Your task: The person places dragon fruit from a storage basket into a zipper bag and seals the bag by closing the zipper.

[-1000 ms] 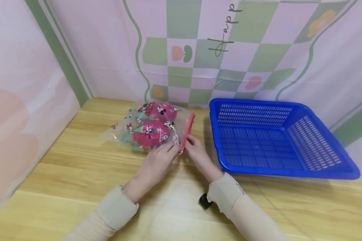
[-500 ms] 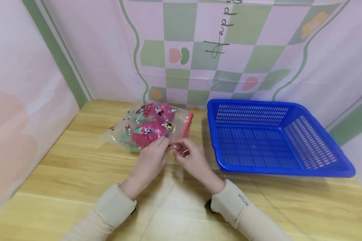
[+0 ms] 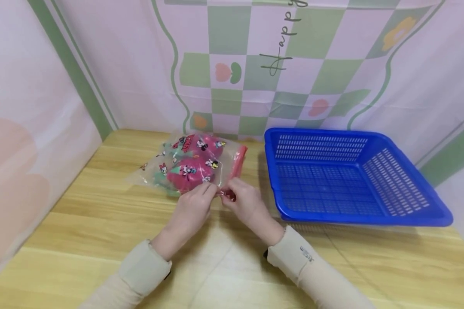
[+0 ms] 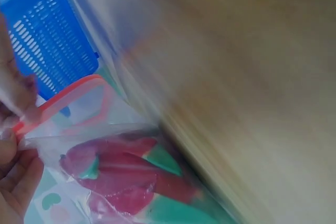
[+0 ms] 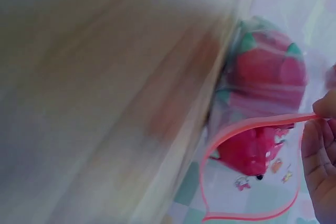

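Observation:
A clear zip bag [image 3: 222, 168] with cartoon prints lies on the wooden table in the head view. Pink-red, fruit-like things with green tips [image 3: 191, 171] fill its left part. Its red zip edge [image 5: 247, 125] forms a gaping loop in the right wrist view. My left hand [image 3: 193, 206] pinches the bag's near corner beside that edge. Close against it, my right hand [image 3: 247, 204] pinches the near end of the red edge with curled fingers. In the left wrist view, the left fingers [image 4: 21, 174] grip the film below the red strip. The fingertips partly hide the held corner.
A blue plastic basket [image 3: 272, 171] with slotted walls stands on the table [image 3: 112, 206] to the right of the bag. Behind them hangs a checked pink and green cloth [image 3: 228, 101], which also covers the left side.
The right hand has moved from the outer side of the red edge to the near corner, next to the left hand. The near end of the red edge has shifted left.

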Tool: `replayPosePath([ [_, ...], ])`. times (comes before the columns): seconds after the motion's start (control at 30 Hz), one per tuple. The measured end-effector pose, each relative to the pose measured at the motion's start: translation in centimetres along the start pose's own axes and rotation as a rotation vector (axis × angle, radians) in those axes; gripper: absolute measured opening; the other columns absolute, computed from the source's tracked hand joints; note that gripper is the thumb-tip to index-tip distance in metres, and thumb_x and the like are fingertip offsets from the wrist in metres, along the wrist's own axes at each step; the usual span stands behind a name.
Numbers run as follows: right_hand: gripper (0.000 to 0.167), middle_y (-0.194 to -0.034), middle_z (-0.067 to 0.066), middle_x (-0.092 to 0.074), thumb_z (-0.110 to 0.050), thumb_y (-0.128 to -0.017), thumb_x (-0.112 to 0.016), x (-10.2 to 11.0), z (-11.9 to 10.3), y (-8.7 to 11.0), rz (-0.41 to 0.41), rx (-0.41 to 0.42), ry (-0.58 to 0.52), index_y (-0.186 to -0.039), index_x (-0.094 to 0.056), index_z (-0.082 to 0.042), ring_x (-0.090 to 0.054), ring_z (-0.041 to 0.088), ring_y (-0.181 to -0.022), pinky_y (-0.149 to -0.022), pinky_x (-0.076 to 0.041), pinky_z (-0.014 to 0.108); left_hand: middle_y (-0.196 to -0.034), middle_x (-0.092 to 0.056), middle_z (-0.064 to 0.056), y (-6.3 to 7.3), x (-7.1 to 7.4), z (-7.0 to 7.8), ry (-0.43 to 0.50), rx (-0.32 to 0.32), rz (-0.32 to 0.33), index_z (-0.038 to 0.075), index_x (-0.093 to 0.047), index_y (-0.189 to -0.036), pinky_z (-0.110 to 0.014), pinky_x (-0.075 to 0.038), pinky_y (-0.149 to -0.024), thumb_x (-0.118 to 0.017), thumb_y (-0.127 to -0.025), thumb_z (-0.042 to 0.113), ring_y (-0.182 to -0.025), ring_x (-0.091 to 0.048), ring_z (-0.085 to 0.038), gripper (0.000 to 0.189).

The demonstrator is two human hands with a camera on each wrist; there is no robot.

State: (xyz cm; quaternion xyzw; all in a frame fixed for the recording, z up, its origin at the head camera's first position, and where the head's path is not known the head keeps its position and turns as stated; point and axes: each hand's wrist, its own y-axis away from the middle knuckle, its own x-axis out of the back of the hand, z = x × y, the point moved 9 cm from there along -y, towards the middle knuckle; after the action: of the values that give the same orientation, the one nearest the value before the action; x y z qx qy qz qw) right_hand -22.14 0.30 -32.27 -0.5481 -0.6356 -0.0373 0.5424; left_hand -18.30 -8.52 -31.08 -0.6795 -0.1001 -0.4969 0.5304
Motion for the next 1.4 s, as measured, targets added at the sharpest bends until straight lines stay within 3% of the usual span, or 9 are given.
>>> replayPosePath([
  [0.17,0.012,-0.073,0.009,-0.065,0.001,-0.071,-0.072,-0.5,2.0,-0.3,-0.024,-0.082,0.024,-0.075,-0.062,-0.004,-0.063,0.018,-0.064,-0.058,-0.055,0.026,-0.087,-0.066,-0.006,0.3,0.3,0.1,0.010,-0.013,-0.009,0.004,-0.061,-0.092,-0.023,-0.058,-0.063,-0.066,-0.081,-0.002,-0.075,-0.066,-0.017,0.014],
  [0.3,0.007,-0.074,0.011,-0.069,-0.002,-0.074,-0.070,-1.0,3.7,-0.5,-0.068,-0.224,-0.055,-0.077,-0.065,-0.004,-0.065,0.020,-0.067,-0.061,-0.056,0.030,-0.084,-0.065,-0.006,0.3,0.4,0.0,0.038,0.015,-0.022,0.003,-0.059,-0.093,-0.024,-0.057,-0.062,-0.065,-0.085,0.003,-0.074,-0.065,-0.017,0.009],
  [0.53,0.013,-0.077,0.019,-0.068,-0.004,-0.083,-0.064,-2.7,6.0,0.9,-0.174,-0.554,-0.446,-0.090,-0.060,0.006,-0.062,0.015,-0.065,-0.061,-0.051,0.019,-0.081,-0.062,-0.003,0.2,0.5,-0.2,0.076,0.060,-0.027,0.005,-0.057,-0.094,-0.022,-0.055,-0.058,-0.064,-0.089,0.010,-0.072,-0.062,-0.015,0.009],
  [0.67,0.030,-0.071,0.007,-0.066,-0.015,-0.093,-0.055,-4.2,6.3,2.3,-0.295,-0.758,-0.751,-0.097,-0.059,0.014,-0.059,0.006,-0.062,-0.061,-0.054,0.019,-0.081,-0.061,-0.002,0.1,0.3,-0.2,0.056,0.057,-0.048,0.006,-0.057,-0.094,-0.022,-0.055,-0.060,-0.065,-0.089,0.012,-0.070,-0.059,-0.014,0.012],
  [0.8,0.038,-0.070,-0.004,-0.062,-0.028,-0.098,-0.047,-5.2,6.1,3.2,-0.359,-0.917,-1.016,-0.102,-0.058,0.009,-0.061,0.006,-0.063,-0.065,-0.056,0.020,-0.081,-0.060,-0.001,0.1,0.1,0.1,0.023,0.029,-0.066,0.007,-0.058,-0.093,-0.022,-0.054,-0.061,-0.067,-0.087,0.014,-0.068,-0.057,-0.013,0.013],
  [0.9,0.029,-0.069,-0.006,-0.062,-0.027,-0.098,-0.047,-5.4,6.0,3.3,-0.357,-0.958,-1.096,-0.097,-0.059,0.000,-0.061,0.006,-0.063,-0.064,-0.055,0.019,-0.083,-0.062,-0.001,0.1,0.1,0.5,0.012,-0.004,-0.067,0.008,-0.060,-0.093,-0.022,-0.055,-0.063,-0.067,-0.086,0.015,-0.070,-0.059,-0.012,0.012],
  [1.07,0.016,-0.066,-0.007,-0.060,-0.017,-0.095,-0.049,-5.7,5.8,3.1,-0.336,-0.957,-1.112,-0.090,-0.059,-0.005,-0.059,0.004,-0.061,-0.061,-0.053,0.016,-0.089,-0.066,-0.002,0.2,-0.2,1.0,-0.008,-0.039,-0.058,0.008,-0.064,-0.098,-0.024,-0.057,-0.070,-0.070,-0.084,0.016,-0.078,-0.063,-0.014,0.016],
  [1.2,0.016,-0.064,-0.006,-0.058,-0.016,-0.093,-0.048,-6.1,5.6,3.2,-0.311,-0.980,-1.126,-0.085,-0.058,-0.008,-0.057,0.005,-0.059,-0.060,-0.052,0.016,-0.097,-0.071,-0.004,0.0,-0.7,1.3,-0.075,-0.062,-0.065,0.008,-0.068,-0.099,-0.027,-0.058,-0.080,-0.073,-0.081,0.012,-0.087,-0.067,-0.017,0.018],
  [1.4,0.023,-0.063,-0.006,-0.058,-0.024,-0.092,-0.052,-6.0,5.7,3.1,-0.229,-1.007,-1.085,-0.090,-0.062,-0.003,-0.054,0.005,-0.058,-0.059,-0.049,0.016,-0.099,-0.073,-0.005,-0.3,-1.0,1.8,-0.117,-0.136,-0.040,0.009,-0.069,-0.095,-0.025,-0.058,-0.080,-0.073,-0.079,0.007,-0.087,-0.069,-0.017,0.017],
])
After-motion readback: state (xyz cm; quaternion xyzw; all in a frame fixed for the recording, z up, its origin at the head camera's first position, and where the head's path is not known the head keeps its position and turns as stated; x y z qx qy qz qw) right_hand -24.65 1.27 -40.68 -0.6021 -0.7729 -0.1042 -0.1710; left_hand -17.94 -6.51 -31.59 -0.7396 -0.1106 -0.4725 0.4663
